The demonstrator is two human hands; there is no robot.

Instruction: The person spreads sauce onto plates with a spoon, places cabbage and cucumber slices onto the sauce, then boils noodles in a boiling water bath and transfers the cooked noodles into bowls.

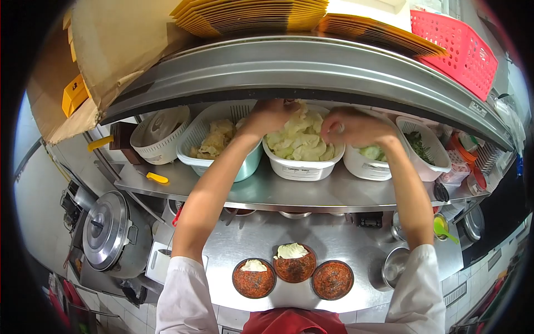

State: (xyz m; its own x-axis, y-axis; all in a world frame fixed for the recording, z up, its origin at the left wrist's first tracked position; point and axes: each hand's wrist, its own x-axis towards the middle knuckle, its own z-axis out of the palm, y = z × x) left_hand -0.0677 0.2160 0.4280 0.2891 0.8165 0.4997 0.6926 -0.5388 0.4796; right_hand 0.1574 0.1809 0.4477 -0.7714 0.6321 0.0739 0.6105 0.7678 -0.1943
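Far left, I've got a big silver metal pot with a domed lid (103,228). Next along, a short yellow handle (157,178) lies on the steel shelf (250,196), just in front of a round white slatted basket (157,151). Then comes a pale aqua plastic tub (245,173) with yellowish, crumpled leaves (214,140) inside.

Below, on the steel counter (361,245), sits the first dark-rimmed round of red, speckled food (255,285), a pale leaf piece at its upper edge. Up above, my left hand (272,117) is in at the back of the pale green, broad leaves (306,139); its fingertips are hidden, so I can't say whether they're gripping. Those leaves fill a white plastic tub (332,166). Under it, a second red round (296,271) carries its own pale piece, and the third round (332,280) shows only red.

My right hand (347,123) is at the leaves' right side, fingers curled but blurred; I can't make out any grip. Beyond it: another white tub (356,168) with green leaves, a silver metal container (396,266) on the counter, and a white tub of dark greens (436,172).
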